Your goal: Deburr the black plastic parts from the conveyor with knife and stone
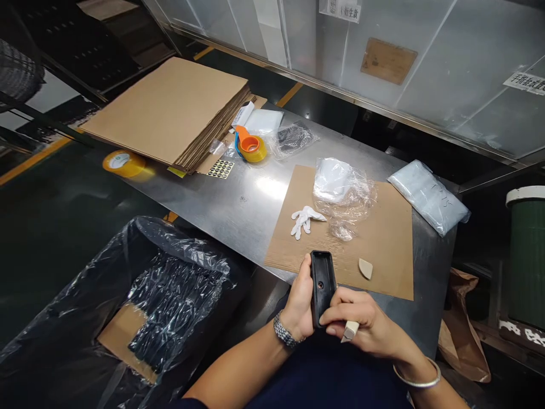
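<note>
Currently, left hand (300,301): clasping the black case (322,278) along its left side.
Right hand (355,318): grasping a pale-handled blade (350,329), its fingers also touching the case's lower end.
Black case: showing its hollow side, being held at the table's (230,207) near edge.
Cardboard sheet (392,233): carrying a white glove (305,220), clear film (355,196) and, close to its near edge, a beige piece (365,268).
Table: showing bare metal between sheet and cardboard stack (174,108), and more along its right edge.
Marked bag (429,196): lying by the far right corner.
Yellow tape roll (123,165): sitting at the near edge, beside the stack.
</note>
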A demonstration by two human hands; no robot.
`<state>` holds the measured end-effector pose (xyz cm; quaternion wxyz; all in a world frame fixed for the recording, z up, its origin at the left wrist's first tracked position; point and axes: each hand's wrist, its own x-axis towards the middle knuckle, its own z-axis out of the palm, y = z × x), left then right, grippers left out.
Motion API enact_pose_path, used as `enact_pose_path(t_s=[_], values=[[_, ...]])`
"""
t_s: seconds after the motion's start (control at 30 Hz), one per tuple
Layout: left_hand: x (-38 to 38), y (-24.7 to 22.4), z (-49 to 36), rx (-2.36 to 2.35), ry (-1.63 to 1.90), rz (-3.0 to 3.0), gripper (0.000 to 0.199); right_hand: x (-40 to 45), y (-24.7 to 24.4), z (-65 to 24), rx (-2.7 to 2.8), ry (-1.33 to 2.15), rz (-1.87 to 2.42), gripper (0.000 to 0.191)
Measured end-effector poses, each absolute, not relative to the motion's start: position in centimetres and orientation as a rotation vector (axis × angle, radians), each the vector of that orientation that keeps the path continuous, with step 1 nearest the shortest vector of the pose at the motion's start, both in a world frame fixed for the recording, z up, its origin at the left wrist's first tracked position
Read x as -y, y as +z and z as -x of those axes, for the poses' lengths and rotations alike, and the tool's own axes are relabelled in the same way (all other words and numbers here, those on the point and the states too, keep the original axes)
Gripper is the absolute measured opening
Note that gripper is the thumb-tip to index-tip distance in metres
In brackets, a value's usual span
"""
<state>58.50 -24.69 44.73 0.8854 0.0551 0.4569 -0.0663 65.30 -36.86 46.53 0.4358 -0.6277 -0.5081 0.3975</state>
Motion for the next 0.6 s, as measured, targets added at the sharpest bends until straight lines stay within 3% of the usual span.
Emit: enact_pose_path(t_s=[0.6], values=[[24.38,45.23,-59.27,-1.0,-0.168,-0.11,0.046,37.37,46.43,-65.17,1.199,0.924,1.507,0.012]])
